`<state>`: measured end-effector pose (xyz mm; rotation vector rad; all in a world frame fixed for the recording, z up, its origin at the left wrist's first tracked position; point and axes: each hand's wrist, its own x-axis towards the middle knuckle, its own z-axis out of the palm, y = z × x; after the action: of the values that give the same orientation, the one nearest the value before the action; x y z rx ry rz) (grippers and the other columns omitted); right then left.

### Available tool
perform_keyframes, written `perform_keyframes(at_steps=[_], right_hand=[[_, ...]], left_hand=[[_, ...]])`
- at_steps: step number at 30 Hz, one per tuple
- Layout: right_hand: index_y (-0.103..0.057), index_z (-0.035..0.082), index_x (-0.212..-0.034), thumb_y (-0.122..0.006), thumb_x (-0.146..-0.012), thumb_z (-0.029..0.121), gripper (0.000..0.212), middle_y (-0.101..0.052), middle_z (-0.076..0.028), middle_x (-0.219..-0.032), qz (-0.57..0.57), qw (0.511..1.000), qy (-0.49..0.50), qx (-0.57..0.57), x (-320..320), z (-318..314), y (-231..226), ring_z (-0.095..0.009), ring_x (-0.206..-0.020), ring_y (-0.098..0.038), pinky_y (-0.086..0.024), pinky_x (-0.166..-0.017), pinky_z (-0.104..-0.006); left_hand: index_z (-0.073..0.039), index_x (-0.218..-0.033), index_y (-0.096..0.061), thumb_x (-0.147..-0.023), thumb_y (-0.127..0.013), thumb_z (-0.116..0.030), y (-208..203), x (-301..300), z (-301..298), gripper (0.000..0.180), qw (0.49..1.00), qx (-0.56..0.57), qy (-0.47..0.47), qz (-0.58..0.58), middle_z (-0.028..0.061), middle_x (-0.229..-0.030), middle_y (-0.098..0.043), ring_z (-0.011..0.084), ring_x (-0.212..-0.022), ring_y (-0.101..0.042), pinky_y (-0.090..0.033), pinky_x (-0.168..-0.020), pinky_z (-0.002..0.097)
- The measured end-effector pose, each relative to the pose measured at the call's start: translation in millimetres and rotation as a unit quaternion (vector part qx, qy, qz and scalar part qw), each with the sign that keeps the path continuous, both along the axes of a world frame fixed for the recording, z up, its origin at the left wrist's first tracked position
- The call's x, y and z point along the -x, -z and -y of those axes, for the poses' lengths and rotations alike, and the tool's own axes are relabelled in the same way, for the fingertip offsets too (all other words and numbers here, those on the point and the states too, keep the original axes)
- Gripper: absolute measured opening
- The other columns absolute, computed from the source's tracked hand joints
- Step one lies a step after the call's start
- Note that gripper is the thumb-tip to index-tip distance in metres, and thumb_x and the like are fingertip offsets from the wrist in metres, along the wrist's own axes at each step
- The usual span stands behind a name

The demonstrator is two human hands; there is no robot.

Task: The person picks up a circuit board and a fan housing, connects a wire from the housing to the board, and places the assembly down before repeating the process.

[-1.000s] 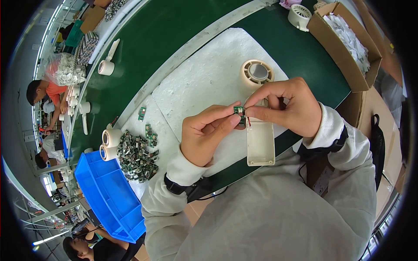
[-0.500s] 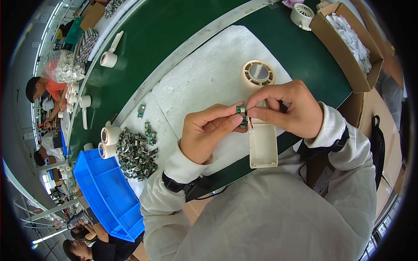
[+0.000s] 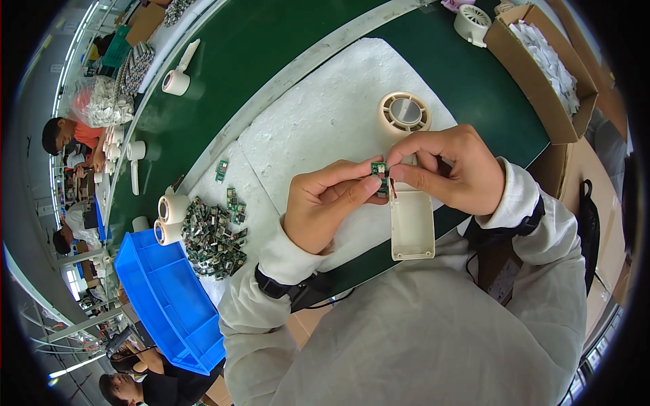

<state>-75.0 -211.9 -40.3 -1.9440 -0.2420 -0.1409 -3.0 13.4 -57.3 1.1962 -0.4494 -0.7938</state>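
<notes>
A person's left hand (image 3: 317, 211) grips a small green circuit board (image 3: 379, 177) between thumb and fingers, above a white foam sheet (image 3: 311, 115). The right hand (image 3: 464, 172) pinches at the board's right edge, beside a red wire (image 3: 393, 190); its exact hold is too small to tell. Below sits a hollow cream casing (image 3: 413, 233); leftward, a heap of boards (image 3: 211, 245) near a blue bin (image 3: 157, 272).
</notes>
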Motion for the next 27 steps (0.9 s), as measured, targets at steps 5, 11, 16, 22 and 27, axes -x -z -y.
perform_keyframes(at_steps=[5, 11, 16, 22, 27], right_hand=[[-0.073, 0.005, -0.101, -0.073, -0.088, 0.005, 0.012, -0.037, 0.002, -0.048, -0.012, 1.0, 0.0, -0.003, 1.1, -0.1, -1.5, -0.007, -0.044, -0.032, -0.025, -0.045, -0.0276], [-0.074, 0.005, -0.101, -0.074, -0.088, 0.007, 0.012, -0.038, 0.004, -0.049, -0.041, 0.999, 0.005, -0.03, 1.2, -0.1, -0.5, -0.005, -0.045, -0.031, -0.024, -0.046, -0.0261], [-0.074, 0.005, -0.101, -0.075, -0.088, 0.008, 0.013, -0.038, 0.005, -0.052, -0.056, 0.997, 0.003, -0.06, 2.0, -0.3, 2.3, -0.004, -0.048, -0.031, -0.024, -0.047, -0.025], [-0.074, 0.005, -0.1, -0.075, -0.089, 0.009, 0.012, -0.037, 0.006, -0.053, -0.074, 0.995, 0.007, -0.061, 2.9, -1.2, 2.1, -0.004, -0.049, -0.03, -0.024, -0.048, -0.0249], [-0.074, 0.005, -0.099, -0.075, -0.089, 0.01, 0.01, -0.036, 0.006, -0.053, -0.059, 0.997, 0.016, -0.052, 3.3, -3.6, 5.1, -0.004, -0.049, -0.029, -0.024, -0.048, -0.0251]], left_hand=[[0.004, -0.124, -0.064, -0.096, -0.059, 0.006, 0.4, 1.0, 0.6, 0.028, 1.0, 0.0, -0.003, 0.007, 0.017, -0.115, -0.067, 0.0248, -0.104, -0.069, -0.06, -0.092, 0.0378], [0.004, -0.124, -0.064, -0.096, -0.059, 0.006, 1.5, 0.8, -0.1, 0.028, 1.0, 0.011, -0.002, 0.003, 0.0171, -0.114, -0.067, 0.0248, -0.104, -0.068, -0.061, -0.091, 0.0388], [0.004, -0.122, -0.065, -0.096, -0.06, 0.006, 3.7, 0.2, -1.2, 0.027, 1.0, 0.011, 0.009, 0.006, 0.0167, -0.113, -0.067, 0.0243, -0.103, -0.068, -0.062, -0.09, 0.0397], [0.003, -0.121, -0.066, -0.096, -0.06, 0.006, 7.4, 1.9, -2.4, 0.026, 1.0, 0.007, 0.002, 0.023, 0.0162, -0.113, -0.067, 0.0238, -0.102, -0.068, -0.062, -0.09, 0.0396], [0.004, -0.121, -0.066, -0.095, -0.061, 0.006, 6.3, 2.7, -1.6, 0.026, 0.999, 0.013, 0.002, 0.048, 0.0161, -0.113, -0.067, 0.0229, -0.102, -0.068, -0.062, -0.09, 0.0387]])
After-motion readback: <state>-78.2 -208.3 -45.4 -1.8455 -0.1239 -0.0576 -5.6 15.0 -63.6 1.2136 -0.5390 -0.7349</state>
